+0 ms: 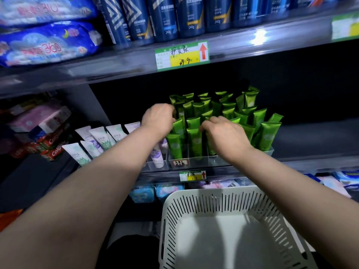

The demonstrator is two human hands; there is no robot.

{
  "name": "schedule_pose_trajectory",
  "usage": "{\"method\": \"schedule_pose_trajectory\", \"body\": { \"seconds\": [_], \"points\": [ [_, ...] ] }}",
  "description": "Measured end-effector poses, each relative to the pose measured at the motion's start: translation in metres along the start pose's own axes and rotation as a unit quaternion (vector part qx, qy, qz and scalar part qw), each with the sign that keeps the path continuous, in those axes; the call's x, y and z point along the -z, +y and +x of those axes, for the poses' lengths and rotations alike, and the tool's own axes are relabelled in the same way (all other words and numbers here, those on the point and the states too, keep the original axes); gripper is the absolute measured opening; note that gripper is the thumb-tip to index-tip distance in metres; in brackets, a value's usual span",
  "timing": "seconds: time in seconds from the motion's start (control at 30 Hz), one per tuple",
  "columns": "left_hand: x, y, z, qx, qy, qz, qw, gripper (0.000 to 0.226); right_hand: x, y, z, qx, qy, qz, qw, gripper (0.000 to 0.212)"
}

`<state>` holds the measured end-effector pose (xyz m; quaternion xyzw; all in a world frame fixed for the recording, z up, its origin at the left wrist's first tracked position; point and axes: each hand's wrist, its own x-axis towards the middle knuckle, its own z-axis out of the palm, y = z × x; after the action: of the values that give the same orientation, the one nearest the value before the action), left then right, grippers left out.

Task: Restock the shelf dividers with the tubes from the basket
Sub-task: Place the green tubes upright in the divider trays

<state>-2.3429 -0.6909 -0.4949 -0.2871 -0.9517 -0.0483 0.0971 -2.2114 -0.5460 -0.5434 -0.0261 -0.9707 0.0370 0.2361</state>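
Both arms reach out, left hand (158, 118) and right hand (223, 133) curled into the green tubes (195, 141); grip? can't tell.

basket (194, 195): cut off at bottom edge
left hand (158, 118): fingertips hidden among green tubes (270, 133)
blue packs (44, 41): blurry, upper left

- The shelf recess (310, 90) was left in darkness.
- Glare was caught on the upper shelf edge (259, 36).
- The corner packs (46, 43) were blurred and bowed.

grey shop shelving (93, 105) | black back panel (310, 90) | bright glare (259, 36) on upper rail (124, 61)
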Motion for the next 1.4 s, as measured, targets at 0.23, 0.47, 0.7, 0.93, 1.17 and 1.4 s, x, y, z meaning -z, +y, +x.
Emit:
{"method": "schedule_pose_trajectory", "body": {
  "seconds": [0.23,0.47,0.7,0.93,1.17,1.4],
  "points": [
    [-0.015,0.005,0.021,-0.004,-0.061,0.098,0.993,0.030,-0.008,0.015,-0.020,0.083,-0.086,-0.042,0.992,0.045],
    [-0.019,0.004,0.029,0.019,-0.065,0.057,0.996,0.030,-0.019,0.019,-0.022,0.073,-0.123,-0.038,0.989,0.041],
    [-0.019,0.004,0.031,0.022,-0.062,0.041,0.997,0.030,-0.023,0.019,-0.023,0.060,-0.127,-0.034,0.990,0.038],
    [-0.007,0.005,0.031,0.002,-0.032,0.007,0.999,0.026,-0.028,0.015,-0.022,0.053,-0.133,-0.020,0.990,0.040],
    [0.006,0.014,0.029,0.001,-0.045,-0.029,0.999,0.015,-0.033,0.017,-0.028,0.056,-0.123,-0.021,0.991,0.038],
    [0.006,-0.001,0.011,0.003,-0.167,-0.039,0.985,0.025,-0.037,0.011,-0.028,0.052,-0.130,-0.017,0.990,0.037]
  ]
}}
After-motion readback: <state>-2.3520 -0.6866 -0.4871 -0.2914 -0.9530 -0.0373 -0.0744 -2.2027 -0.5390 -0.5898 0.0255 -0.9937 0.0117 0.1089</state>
